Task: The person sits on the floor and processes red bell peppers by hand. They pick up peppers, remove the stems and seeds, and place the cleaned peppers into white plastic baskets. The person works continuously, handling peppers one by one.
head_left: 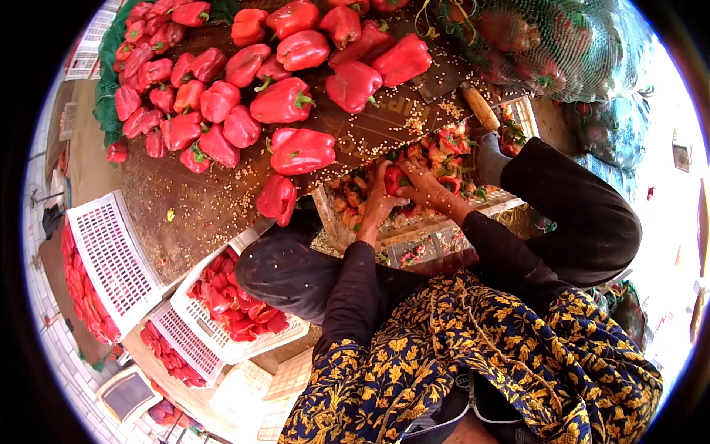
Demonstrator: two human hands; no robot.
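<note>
A red bell pepper [395,180] is gripped between my two hands, above a crate [334,222] between my knees. My left hand [379,196] wraps its left side, fingers curled round it. From the right, my right hand [429,186] closes on it, with its fingers over the top and its thumb near my left hand. My hands hide part of the pepper. Cut pepper cores [449,144] with stems and seeds fill the crate below. Just beyond, whole red peppers [302,151] lie on a brown tabletop [177,214] scattered with seeds.
A wooden handle [481,107] juts over the table's right edge. Full green net sacks [569,52] stand at the far right. On the left, a white crate [200,314] of cut red peppers sits beside my knee, with other white crates [115,259] beyond it.
</note>
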